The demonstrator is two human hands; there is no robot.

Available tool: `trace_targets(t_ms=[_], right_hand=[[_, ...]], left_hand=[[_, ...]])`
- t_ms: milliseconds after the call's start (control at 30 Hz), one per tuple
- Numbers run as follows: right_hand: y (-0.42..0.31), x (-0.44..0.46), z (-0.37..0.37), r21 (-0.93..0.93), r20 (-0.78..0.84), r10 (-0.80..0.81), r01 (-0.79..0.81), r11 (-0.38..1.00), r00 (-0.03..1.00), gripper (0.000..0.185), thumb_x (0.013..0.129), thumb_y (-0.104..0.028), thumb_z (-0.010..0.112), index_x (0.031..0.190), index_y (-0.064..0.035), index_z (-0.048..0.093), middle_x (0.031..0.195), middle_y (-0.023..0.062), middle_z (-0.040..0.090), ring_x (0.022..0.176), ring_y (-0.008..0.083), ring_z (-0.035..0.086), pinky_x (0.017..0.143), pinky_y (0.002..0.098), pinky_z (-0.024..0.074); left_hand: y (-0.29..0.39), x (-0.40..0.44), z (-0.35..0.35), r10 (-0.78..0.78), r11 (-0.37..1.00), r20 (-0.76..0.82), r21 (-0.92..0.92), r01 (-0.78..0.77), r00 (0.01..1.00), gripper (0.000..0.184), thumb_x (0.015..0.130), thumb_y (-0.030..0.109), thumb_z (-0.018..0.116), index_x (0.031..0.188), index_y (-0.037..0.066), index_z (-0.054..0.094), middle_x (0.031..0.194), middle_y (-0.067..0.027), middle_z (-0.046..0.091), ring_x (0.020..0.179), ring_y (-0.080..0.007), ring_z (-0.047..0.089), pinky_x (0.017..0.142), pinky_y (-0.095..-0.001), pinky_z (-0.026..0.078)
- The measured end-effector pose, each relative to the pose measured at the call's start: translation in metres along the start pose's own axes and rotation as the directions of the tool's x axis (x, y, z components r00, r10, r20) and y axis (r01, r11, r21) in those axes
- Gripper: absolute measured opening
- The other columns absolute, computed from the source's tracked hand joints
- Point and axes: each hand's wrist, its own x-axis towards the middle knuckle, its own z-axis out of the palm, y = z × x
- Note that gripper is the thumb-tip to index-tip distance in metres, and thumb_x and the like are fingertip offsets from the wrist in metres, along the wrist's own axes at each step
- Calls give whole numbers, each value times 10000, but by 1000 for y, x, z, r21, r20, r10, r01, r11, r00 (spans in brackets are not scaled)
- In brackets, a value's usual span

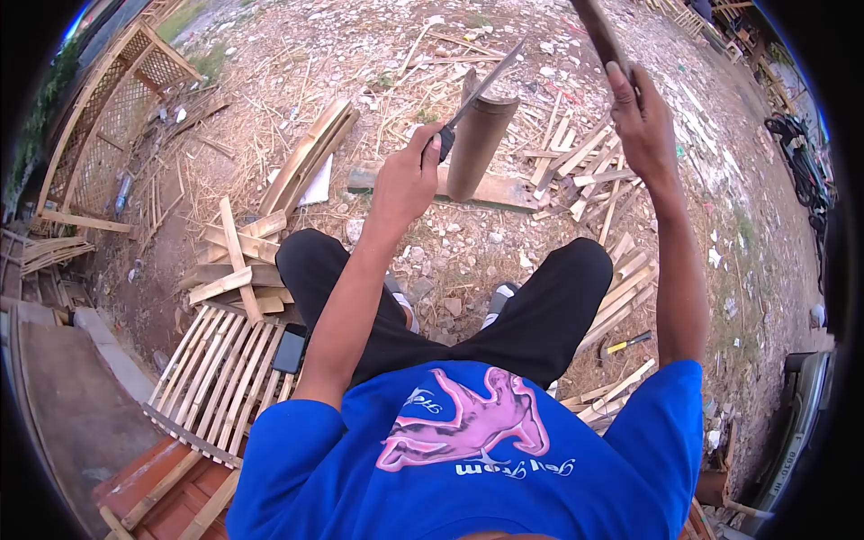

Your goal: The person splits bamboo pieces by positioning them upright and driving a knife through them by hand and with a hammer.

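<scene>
My left hand (405, 175) is wrapped round the dark handle of a machete (486, 85), whose blade points up and away to the right. The blade lies across the top of an upright bamboo piece (480, 153); whether it has cut in, I cannot tell. This thick brown piece stands at a wooden block (508, 191) on the ground between and beyond my knees. My right hand (643, 117) grips a dark wooden stick (596, 27), raised to the right of the bamboo, its far end outside the view.
Split bamboo strips (594, 166) lie in a heap at the right, with more bamboo pieces (310, 157) at the left. A slatted bamboo rack (211, 369) holding a phone (290, 349) is beside my left leg. A yellow-handled tool (628, 343) lies at my right.
</scene>
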Motion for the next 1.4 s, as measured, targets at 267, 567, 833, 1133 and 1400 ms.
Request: trace_targets(t_ms=[267, 567, 833, 1133, 1400], right_hand=[[49, -49, 64, -194, 351, 89, -20, 981, 932, 416, 1001, -420, 460, 981, -9, 519, 705, 246, 603, 656, 461, 579, 617, 540, 401], [-11, 10, -12, 169, -59, 31, -21, 985, 998, 524, 999, -553, 431, 919, -48, 549, 598, -7, 468, 478, 56, 416, 429, 243, 319], [70, -70, 78, -136, 303, 61, -20, 990, 951, 413, 993, -394, 483, 1003, 16, 533, 765, 301, 595, 709, 504, 574, 655, 549, 405], [5, 4, -11, 99, 8, 68, -68, 993, 998, 599, 972, -610, 435, 941, -33, 589, 629, 12, 492, 536, 99, 465, 471, 280, 344], [63, -70, 72, -191, 300, 181, -127, 973, 937, 421, 1009, -409, 454, 985, 6, 519, 647, 230, 582, 649, 419, 611, 616, 515, 427]], left_hand=[[9, -6, 5, 36, 999, 12, 41, -36, 999, 302, 1029, 324, 421, 1285, 209, 533, 929, -242, 675, 897, -453, 649, 738, -491, 494], [13, 1, -5, -43, 998, 58, 42, 41, 997, 293, 1027, 330, 420, 1282, 235, 529, 858, -230, 674, 830, -457, 651, 682, -503, 485], [10, -7, 5, -27, 998, 61, 56, 24, 998, 302, 1028, 334, 418, 1285, 219, 529, 850, -226, 670, 831, -446, 652, 697, -495, 481], [-1, -7, 6, -15, 999, 18, 50, 14, 1000, 299, 1028, 319, 430, 1288, 217, 538, 788, -227, 654, 785, -429, 660, 673, -479, 478], [5, -9, 10, 4, 999, 15, 32, -5, 1000, 298, 1027, 327, 433, 1279, 220, 552, 768, -218, 641, 755, -413, 656, 661, -475, 467]])
